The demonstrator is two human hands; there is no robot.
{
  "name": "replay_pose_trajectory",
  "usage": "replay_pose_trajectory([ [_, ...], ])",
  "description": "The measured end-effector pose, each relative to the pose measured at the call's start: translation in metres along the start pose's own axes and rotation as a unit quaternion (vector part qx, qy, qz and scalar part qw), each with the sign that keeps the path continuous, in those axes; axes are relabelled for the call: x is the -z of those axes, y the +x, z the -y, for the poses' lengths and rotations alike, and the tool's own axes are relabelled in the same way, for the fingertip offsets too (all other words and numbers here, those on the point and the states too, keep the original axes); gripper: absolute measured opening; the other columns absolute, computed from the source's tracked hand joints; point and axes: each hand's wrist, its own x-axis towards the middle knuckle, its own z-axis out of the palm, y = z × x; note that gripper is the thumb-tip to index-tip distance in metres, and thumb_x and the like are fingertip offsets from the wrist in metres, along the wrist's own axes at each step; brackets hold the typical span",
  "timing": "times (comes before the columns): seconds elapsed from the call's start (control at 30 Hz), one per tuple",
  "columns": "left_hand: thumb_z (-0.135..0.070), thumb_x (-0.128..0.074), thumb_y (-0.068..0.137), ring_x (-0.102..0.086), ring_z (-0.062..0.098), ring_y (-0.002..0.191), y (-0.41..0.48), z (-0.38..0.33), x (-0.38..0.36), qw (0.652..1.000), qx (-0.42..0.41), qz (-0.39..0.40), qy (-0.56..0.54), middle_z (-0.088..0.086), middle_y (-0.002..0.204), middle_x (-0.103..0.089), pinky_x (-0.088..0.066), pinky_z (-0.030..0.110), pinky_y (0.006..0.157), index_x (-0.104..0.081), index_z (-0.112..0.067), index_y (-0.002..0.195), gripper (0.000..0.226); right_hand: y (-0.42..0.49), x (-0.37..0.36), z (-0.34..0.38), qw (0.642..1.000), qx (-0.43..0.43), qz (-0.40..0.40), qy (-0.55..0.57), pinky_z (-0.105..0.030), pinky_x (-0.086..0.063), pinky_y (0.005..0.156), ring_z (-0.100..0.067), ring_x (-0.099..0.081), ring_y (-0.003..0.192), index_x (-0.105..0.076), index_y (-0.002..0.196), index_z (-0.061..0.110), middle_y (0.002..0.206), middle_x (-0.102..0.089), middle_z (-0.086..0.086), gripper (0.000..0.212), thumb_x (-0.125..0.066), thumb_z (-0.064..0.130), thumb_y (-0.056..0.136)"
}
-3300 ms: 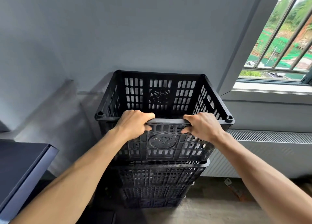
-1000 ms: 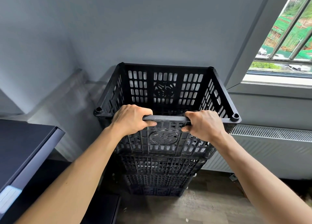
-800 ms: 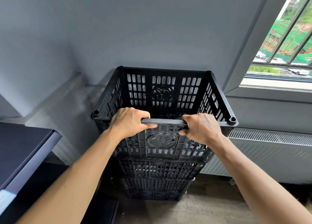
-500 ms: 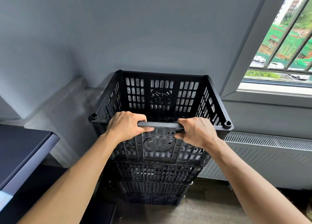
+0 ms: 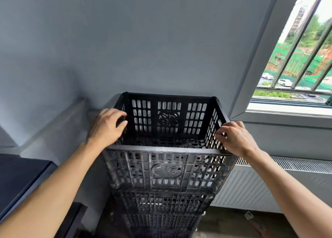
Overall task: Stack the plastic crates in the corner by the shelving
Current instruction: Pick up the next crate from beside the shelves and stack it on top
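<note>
Two arms reach forward, a little bent, one to each side of the top crate [image 5: 167, 167]. The left hand [image 5: 106, 128] curls its fingers over the left rim and the right hand [image 5: 235, 139] over the right rim, both half closed and holding it. The crate stands between the hands on the lower crates [image 5: 161, 203], by the wall [image 5: 161, 49].

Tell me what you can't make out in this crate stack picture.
Head view only:
Stack base and crate count: cut off by the bottom edge.
Top crate near corners: covered by the left hand and right hand.
Dark shelf: cropped by the left edge.
Top crate's moulded emblem: too blurred to read.
</note>
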Motion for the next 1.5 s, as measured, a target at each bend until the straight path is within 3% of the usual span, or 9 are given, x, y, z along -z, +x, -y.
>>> replay_pose_trajectory([
  [0.17,-0.036,-0.059,0.092,-0.037,0.034,0.133,0.015,0.018,-0.009,0.981,0.131,0.137,0.048,0.014,0.145,-0.04,-0.04,0.05,0.105,-0.033,-0.014,0.149,0.066,0.017,-0.005,0.004,0.992,-0.097,0.047,0.063,-0.049,-0.036,0.109,-0.03,-0.021,0.14,-0.042,0.145,0.029,0.156,-0.024,-0.009,0.058,-0.063,0.032,0.092],
  [0.3,-0.033,-0.052,0.097,-0.049,0.041,0.124,0.031,0.019,-0.021,0.966,0.162,0.191,0.062,0.024,0.139,-0.047,-0.045,0.05,0.1,-0.013,-0.012,0.154,0.072,0.041,-0.004,0.004,0.974,-0.164,0.103,0.121,-0.049,-0.038,0.109,-0.044,-0.041,0.132,-0.012,0.154,0.019,0.152,-0.028,-0.024,0.075,-0.058,0.023,0.094],
  [0.47,-0.029,-0.044,0.101,-0.063,0.036,0.103,0.052,0.028,-0.036,0.955,0.206,0.214,0.007,0.023,0.136,-0.052,-0.053,0.04,0.085,-0.001,-0.017,0.156,0.07,0.057,-0.011,-0.009,0.954,-0.226,0.076,0.183,-0.033,-0.051,0.067,-0.032,-0.065,0.08,-0.018,0.152,0.025,0.123,-0.062,-0.024,0.073,-0.053,0.013,0.089],
  [0.57,-0.021,-0.044,0.102,-0.065,0.028,0.071,0.048,0.037,-0.041,0.949,0.235,0.184,-0.105,0.019,0.135,-0.055,-0.056,0.039,0.073,-0.006,-0.027,0.155,0.066,0.057,-0.017,-0.012,0.948,-0.237,0.057,0.204,-0.03,-0.049,0.062,-0.03,-0.064,0.071,-0.017,0.153,0.03,0.121,-0.063,-0.023,0.073,-0.054,0.017,0.092],
  [0.7,-0.025,-0.043,0.102,-0.06,0.019,0.061,0.04,0.044,-0.043,0.947,0.243,0.174,-0.12,0.015,0.135,-0.056,-0.055,0.04,0.073,-0.005,-0.034,0.154,0.065,0.051,-0.022,-0.011,0.942,-0.244,0.053,0.226,-0.037,-0.059,0.056,-0.028,-0.07,0.055,-0.017,0.15,0.039,0.099,-0.067,-0.015,0.07,-0.055,0.018,0.094],
  [0.93,-0.028,-0.041,0.1,-0.066,0.033,0.058,0.053,0.05,-0.059,0.955,0.223,0.193,-0.03,0.016,0.08,-0.068,-0.059,0.047,0.058,0.0,-0.035,0.152,0.066,0.06,-0.023,-0.009,0.944,-0.255,0.055,0.203,-0.033,-0.057,0.053,-0.026,-0.07,0.052,-0.018,0.151,0.034,0.099,-0.068,-0.015,0.071,-0.057,0.016,0.094],
  [1.13,-0.033,-0.039,0.102,-0.065,0.026,0.054,0.047,0.05,-0.055,0.95,0.237,0.201,-0.032,0.018,0.097,-0.067,-0.055,0.035,0.051,0.003,-0.034,0.153,0.066,0.057,-0.024,-0.008,0.947,-0.25,0.057,0.192,-0.032,-0.058,0.054,-0.024,-0.069,0.049,-0.017,0.15,0.033,0.089,-0.07,-0.015,0.068,-0.055,0.017,0.096],
  [1.27,-0.033,-0.039,0.102,-0.056,0.022,0.048,0.046,0.048,-0.053,0.951,0.235,0.199,-0.013,0.016,0.082,-0.065,-0.043,0.027,0.043,0.004,-0.03,0.154,0.068,0.057,-0.027,-0.008,0.955,-0.245,0.053,0.161,-0.04,-0.061,0.064,-0.028,-0.069,0.055,-0.018,0.148,0.03,0.091,-0.071,-0.02,0.066,-0.054,0.019,0.095],
  [1.5,-0.037,-0.043,0.099,-0.064,0.03,0.064,0.045,0.049,-0.053,0.957,0.219,0.187,0.019,0.016,0.088,-0.064,-0.058,0.04,0.063,0.002,-0.029,0.153,0.071,0.057,-0.029,-0.007,0.963,-0.235,0.038,0.13,-0.041,-0.06,0.062,-0.028,-0.068,0.053,-0.027,0.135,0.025,0.086,-0.07,-0.019,0.048,-0.052,0.017,0.094],
])
